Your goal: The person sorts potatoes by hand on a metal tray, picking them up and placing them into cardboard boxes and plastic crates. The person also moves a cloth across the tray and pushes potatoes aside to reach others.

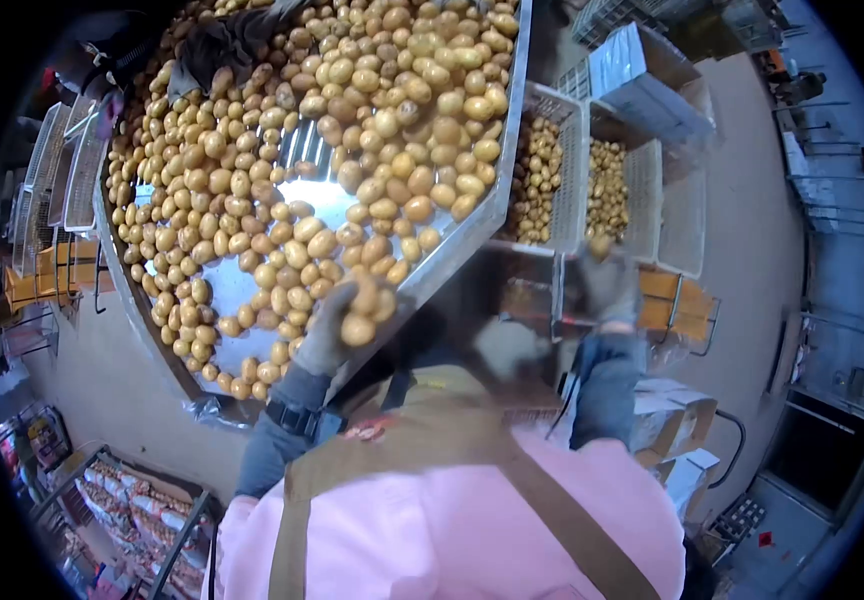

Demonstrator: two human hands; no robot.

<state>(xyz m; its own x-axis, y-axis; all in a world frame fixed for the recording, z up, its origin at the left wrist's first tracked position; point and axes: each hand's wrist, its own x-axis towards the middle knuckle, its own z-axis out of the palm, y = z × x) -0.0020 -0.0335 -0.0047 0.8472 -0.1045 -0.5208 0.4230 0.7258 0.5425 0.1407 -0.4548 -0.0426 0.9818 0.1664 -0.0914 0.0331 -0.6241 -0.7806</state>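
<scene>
My left hand, in a grey glove, is closed around a few round yellow-brown fruits at the near edge of a metal-rimmed sorting table. Many more such fruits cover the tabletop in a loose layer, with bare shiny patches between them. Out to the right, my gloved right hand is blurred by motion. A single fruit shows at its fingertips, by the end of a white plastic crate partly filled with smaller-looking fruits.
Another white crate with fruits stands between that one and the table. Behind them is a pale box. Orange crates and open cardboard boxes are to the right. A dark cloth lies on the fruit at the table's far side.
</scene>
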